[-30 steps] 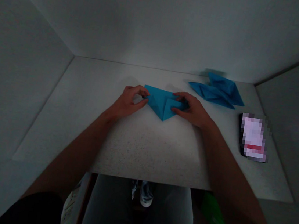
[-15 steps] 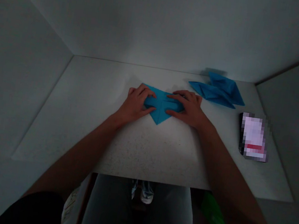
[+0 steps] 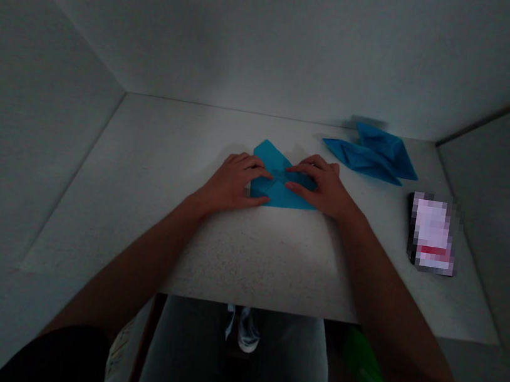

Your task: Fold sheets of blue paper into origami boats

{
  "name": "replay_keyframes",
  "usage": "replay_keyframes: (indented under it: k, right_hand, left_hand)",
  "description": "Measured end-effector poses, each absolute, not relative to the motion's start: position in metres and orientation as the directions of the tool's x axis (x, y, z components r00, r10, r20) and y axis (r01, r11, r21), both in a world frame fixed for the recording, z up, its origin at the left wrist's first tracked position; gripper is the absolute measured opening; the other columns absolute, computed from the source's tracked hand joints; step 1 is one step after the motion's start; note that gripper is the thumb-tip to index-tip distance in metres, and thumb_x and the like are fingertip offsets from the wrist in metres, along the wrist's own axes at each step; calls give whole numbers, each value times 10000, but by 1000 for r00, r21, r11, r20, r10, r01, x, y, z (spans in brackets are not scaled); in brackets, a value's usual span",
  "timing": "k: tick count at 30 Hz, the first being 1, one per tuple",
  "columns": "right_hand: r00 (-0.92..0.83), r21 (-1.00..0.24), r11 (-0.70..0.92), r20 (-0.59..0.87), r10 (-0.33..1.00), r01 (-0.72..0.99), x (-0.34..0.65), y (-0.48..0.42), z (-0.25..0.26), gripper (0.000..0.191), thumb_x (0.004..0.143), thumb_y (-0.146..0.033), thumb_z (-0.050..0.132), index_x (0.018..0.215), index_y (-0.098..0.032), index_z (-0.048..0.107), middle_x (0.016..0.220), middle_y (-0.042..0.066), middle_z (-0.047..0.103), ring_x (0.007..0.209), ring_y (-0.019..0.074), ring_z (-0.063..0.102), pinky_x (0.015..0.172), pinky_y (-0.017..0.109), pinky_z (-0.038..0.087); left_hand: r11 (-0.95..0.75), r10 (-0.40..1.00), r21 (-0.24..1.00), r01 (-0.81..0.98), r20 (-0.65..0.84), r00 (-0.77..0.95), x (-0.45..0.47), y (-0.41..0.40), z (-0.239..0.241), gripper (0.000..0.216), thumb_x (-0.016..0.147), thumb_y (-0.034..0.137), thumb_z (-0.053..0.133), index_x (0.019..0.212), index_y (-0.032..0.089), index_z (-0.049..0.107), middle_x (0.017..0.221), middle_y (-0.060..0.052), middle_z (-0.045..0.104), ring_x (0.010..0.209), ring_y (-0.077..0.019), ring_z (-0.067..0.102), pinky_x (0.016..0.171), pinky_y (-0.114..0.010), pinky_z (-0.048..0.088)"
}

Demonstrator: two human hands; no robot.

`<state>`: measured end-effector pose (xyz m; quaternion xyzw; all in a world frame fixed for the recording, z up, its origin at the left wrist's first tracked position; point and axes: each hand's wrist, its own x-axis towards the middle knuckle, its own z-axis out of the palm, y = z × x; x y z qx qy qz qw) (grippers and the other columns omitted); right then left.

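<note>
A folded sheet of blue paper (image 3: 276, 192) lies on the white table between my hands, with one blunt corner pointing away from me and a long straight edge towards me. On its left side my left hand (image 3: 236, 181) has its fingers over the paper and its thumb at the near edge. From the right, my right hand (image 3: 324, 187) grips the other side, thumb and fingertips resting near the middle. My fingers and palms cover both ends of the sheet.
Two folded blue paper pieces (image 3: 368, 156), boat-like in shape, sit at the back right. A phone (image 3: 433, 232) with a blurred-out screen lies at the right. White walls (image 3: 257, 39) enclose the table's back and sides. Something green (image 3: 365, 368) is below the table.
The blue paper has been turned: its downward point is gone from the near side, and a straight edge now faces me. Both hands stay on it, the left slightly shifted right.
</note>
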<state>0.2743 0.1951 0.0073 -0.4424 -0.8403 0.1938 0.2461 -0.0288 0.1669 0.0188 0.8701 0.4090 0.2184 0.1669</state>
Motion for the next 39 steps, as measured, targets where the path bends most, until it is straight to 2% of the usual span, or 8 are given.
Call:
replay_keyframes:
  k: [6, 11, 15, 18, 23, 29, 34, 39]
  right_hand:
    - [-419, -757, 467, 281, 864, 457, 275, 199, 13, 480, 1003, -748, 746, 1222, -336, 854, 1205, 93, 776, 980, 268, 721, 911, 460, 591]
    - [-396, -874, 377, 242, 886, 308, 274, 199, 15, 403, 1074, -649, 647, 1201, -315, 832, 1212, 79, 817, 1086, 284, 774, 1024, 486, 633]
    - [-480, -893, 382, 233, 846, 239, 274, 195, 16, 420, 1034, -553, 720, 1378, -316, 757, 1414, 101, 777, 1166, 299, 808, 1038, 488, 661]
    - [-502, -867, 433, 267, 823, 247, 271, 193, 14, 583, 994, -530, 809, 1525, -339, 664, 1589, 125, 671, 1258, 314, 796, 1069, 481, 665]
    - [-526, -793, 531, 328, 785, 299, 264, 195, 4, 724, 927, -611, 887, 1555, -355, 633, 1599, 139, 638, 1300, 356, 765, 1131, 564, 639]
    - [-670, -546, 669, 242, 702, 504, 265, 192, 7, 543, 1013, -594, 781, 1489, -341, 714, 1628, 114, 708, 1522, 439, 632, 1232, 666, 435]
    - [-668, -434, 687, 226, 709, 583, 265, 188, 9, 564, 1053, -655, 705, 1522, -343, 731, 1625, 111, 712, 1480, 428, 617, 1188, 632, 384]
    - [-627, -361, 666, 236, 743, 653, 264, 189, 9, 540, 1136, -683, 541, 1467, -342, 798, 1428, 128, 760, 1323, 397, 593, 1088, 596, 401]
  left_hand:
    - [-600, 792, 475, 644, 237, 563, -32, 167, 16, 374, 1041, 273, 680, 1379, 369, 807, 1533, -58, 754, 1452, -346, 614, 1261, -611, 321]
    - [-587, 799, 473, 657, 206, 565, -35, 169, 13, 503, 1003, 110, 609, 1339, 411, 831, 1576, -7, 752, 1438, -351, 584, 1192, -613, 348]
    - [-599, 783, 475, 644, 180, 595, -35, 170, 16, 551, 1011, 69, 538, 1338, 403, 831, 1539, -11, 770, 1382, -328, 617, 1159, -580, 387]
    - [-613, 768, 485, 624, 181, 614, -35, 172, 16, 515, 1024, 71, 521, 1297, 372, 838, 1491, -32, 780, 1378, -312, 649, 1183, -565, 408]
    - [-649, 733, 580, 493, 303, 609, -36, 179, 8, 274, 1107, 184, 555, 1171, 283, 802, 1400, -86, 755, 1311, -256, 708, 1148, -465, 538]
    - [-662, 740, 596, 454, 422, 524, -33, 177, 2, 144, 1117, 287, 629, 1198, 250, 742, 1354, -118, 685, 1286, -252, 695, 1124, -439, 592]
    - [-682, 718, 530, 504, 356, 598, -28, 166, 14, 506, 982, 591, 844, 1358, 263, 755, 1451, -135, 700, 1342, -331, 668, 1182, -518, 532]
    - [-686, 711, 444, 576, 243, 660, -27, 160, 22, 494, 971, 663, 845, 1346, 341, 840, 1470, -98, 750, 1380, -365, 639, 1227, -586, 410]
